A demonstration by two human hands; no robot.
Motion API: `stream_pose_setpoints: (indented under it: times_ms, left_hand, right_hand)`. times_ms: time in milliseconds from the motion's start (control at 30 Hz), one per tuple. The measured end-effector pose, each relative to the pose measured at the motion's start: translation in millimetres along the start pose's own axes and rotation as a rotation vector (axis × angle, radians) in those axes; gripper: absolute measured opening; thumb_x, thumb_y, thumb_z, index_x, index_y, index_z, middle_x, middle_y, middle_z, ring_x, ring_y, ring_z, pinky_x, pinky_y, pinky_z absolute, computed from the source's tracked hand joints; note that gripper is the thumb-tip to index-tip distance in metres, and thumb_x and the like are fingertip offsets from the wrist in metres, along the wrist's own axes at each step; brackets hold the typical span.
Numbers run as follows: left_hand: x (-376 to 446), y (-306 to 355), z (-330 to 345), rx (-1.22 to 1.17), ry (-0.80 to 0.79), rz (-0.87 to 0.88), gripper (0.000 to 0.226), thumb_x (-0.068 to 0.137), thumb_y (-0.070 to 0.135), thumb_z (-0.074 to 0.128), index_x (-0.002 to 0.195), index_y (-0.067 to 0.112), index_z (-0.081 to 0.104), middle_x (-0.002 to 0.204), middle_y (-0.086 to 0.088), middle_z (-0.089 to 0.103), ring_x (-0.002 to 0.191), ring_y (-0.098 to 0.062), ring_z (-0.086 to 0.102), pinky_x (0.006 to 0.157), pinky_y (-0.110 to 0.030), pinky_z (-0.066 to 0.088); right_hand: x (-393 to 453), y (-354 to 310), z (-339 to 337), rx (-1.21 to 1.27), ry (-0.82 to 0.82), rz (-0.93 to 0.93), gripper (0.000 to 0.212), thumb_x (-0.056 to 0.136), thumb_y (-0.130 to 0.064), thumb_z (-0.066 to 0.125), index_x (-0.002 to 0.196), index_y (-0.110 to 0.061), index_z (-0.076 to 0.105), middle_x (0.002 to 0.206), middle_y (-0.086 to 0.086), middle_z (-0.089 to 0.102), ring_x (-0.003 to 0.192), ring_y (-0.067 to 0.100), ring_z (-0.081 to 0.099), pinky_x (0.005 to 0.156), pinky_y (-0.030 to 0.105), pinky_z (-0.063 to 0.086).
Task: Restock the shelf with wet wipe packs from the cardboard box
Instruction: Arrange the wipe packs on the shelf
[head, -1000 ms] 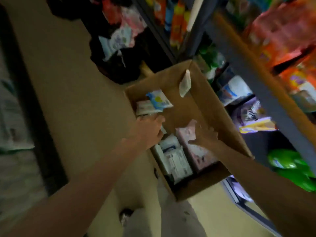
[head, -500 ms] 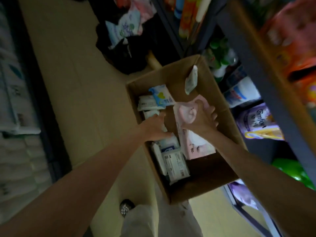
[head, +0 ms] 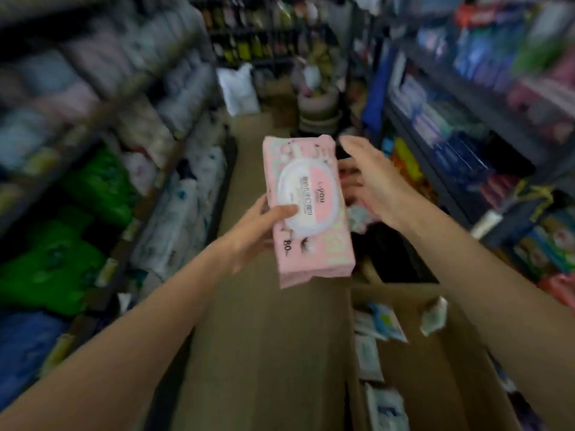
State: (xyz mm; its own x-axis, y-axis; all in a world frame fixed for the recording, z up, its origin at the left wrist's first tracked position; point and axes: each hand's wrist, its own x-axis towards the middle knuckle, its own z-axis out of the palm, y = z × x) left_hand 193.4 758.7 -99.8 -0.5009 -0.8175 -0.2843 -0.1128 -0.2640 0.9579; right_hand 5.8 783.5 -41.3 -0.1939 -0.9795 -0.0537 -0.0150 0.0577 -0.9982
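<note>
Behind the pink pack [head: 308, 209] — right hand [head: 370, 188] fingertips hidden.

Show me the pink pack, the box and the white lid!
pink pack [head: 323, 259], head view, lower pink front.
box [head: 435, 368], head view, bare brown inside.
white lid [head: 311, 194], head view, middle of the lid.

Dim indoor light, source not visible. Heavy motion blur smears both shelf runs [head: 102, 144] toward the edges; wide-angle bending there. Centre sharper: pink wipe pack [head: 308, 209] print partly legible. No glare
</note>
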Motion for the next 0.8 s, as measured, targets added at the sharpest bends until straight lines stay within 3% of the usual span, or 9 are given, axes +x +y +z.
stream_pose_setpoints:
  times_ms: [133, 267, 333, 433, 500, 567, 667, 800]
  left_hand:
    - [-101.9, 58.8, -98.3, 0.001, 0.151, 0.097, 0.078, 0.063, 0.042, 0.070, 0.133, 0.018, 0.045, 0.122, -0.010, 0.065, 0.112, -0.033, 0.061, 0.099, -0.051, 0.046]
    - [-220.1, 109.8, -180.8, 0.137, 0.337, 0.211, 0.081, 0.062, 0.032, 0.075, 0.134, 0.022, 0.040, 0.121, -0.006, 0.065, 0.104, -0.027, 0.066, 0.084, -0.044, 0.053]
    - [-279.6, 129.3, -208.9, 0.192, 0.437, 0.258, 0.072, 0.064, 0.019, 0.076, 0.128, 0.025, 0.043, 0.115, -0.002, 0.067, 0.093, -0.019, 0.070, 0.072, -0.034, 0.057]
    - [-363.3, 152.2, -237.1, 0.281, 0.586, 0.327, 0.074, 0.058, 0.015, 0.079, 0.122, 0.028, 0.044, 0.109, 0.002, 0.067, 0.086, -0.012, 0.071, 0.065, -0.028, 0.057]
    - [-412.3, 162.4, -251.1, 0.355, 0.702, 0.356, 0.082, 0.055, 0.028, 0.079, 0.129, 0.027, 0.043, 0.115, -0.002, 0.066, 0.097, -0.019, 0.069, 0.077, -0.038, 0.057]
    - [-458.4, 169.6, -260.2, 0.413, 0.815, 0.374, 0.093, 0.052, 0.038, 0.077, 0.135, 0.029, 0.038, 0.122, -0.004, 0.062, 0.104, -0.025, 0.066, 0.086, -0.045, 0.054]
    - [-514.9, 179.4, -271.4, 0.495, 0.935, 0.365, 0.093, 0.051, 0.039, 0.075, 0.135, 0.035, 0.037, 0.119, -0.002, 0.064, 0.100, -0.024, 0.068, 0.082, -0.043, 0.056]
    - [-561.5, 181.8, -279.8, 0.561, 1.049, 0.329, 0.099, 0.052, 0.037, 0.078, 0.138, 0.040, 0.030, 0.118, -0.001, 0.061, 0.095, -0.023, 0.069, 0.078, -0.042, 0.058]
  right_hand:
    - [-21.4, -56.0, 104.2, 0.080, -0.309, -0.107, 0.014, 0.095, -0.031, 0.048, 0.106, -0.026, 0.054, 0.088, -0.005, 0.062, 0.060, 0.004, 0.062, 0.057, 0.018, 0.049]
    - [-56.4, -106.6, 210.4, 0.163, -0.588, -0.163, 0.034, 0.089, -0.033, 0.057, 0.122, -0.032, 0.048, 0.111, -0.004, 0.064, 0.088, 0.015, 0.066, 0.070, 0.029, 0.056]
    - [-76.7, -131.6, 260.7, 0.217, -0.728, -0.215, 0.036, 0.088, -0.028, 0.057, 0.122, -0.035, 0.045, 0.113, 0.000, 0.064, 0.089, 0.017, 0.066, 0.071, 0.033, 0.057]
    - [-110.0, -164.6, 331.2, 0.332, -0.943, -0.240, 0.055, 0.076, -0.028, 0.060, 0.126, -0.034, 0.038, 0.091, -0.006, 0.068, 0.071, 0.012, 0.066, 0.056, 0.026, 0.056]
    - [-130.7, -182.9, 373.2, 0.412, -1.060, -0.274, 0.069, 0.062, -0.034, 0.071, 0.123, -0.031, 0.039, 0.074, -0.009, 0.070, 0.063, 0.009, 0.067, 0.053, 0.024, 0.055]
    - [-149.4, -196.9, 413.3, 0.469, -1.139, -0.314, 0.083, 0.045, -0.041, 0.085, 0.116, -0.030, 0.043, 0.081, -0.008, 0.073, 0.070, 0.011, 0.070, 0.057, 0.027, 0.056]
    - [-172.4, -210.0, 462.3, 0.544, -1.236, -0.316, 0.091, 0.039, -0.039, 0.091, 0.117, -0.030, 0.045, 0.107, 0.000, 0.069, 0.088, 0.019, 0.070, 0.064, 0.033, 0.058]
    - [-209.1, -220.3, 503.0, 0.483, -1.392, -0.369, 0.080, 0.044, -0.031, 0.087, 0.115, -0.025, 0.052, 0.099, -0.002, 0.073, 0.089, 0.016, 0.071, 0.067, 0.032, 0.060]
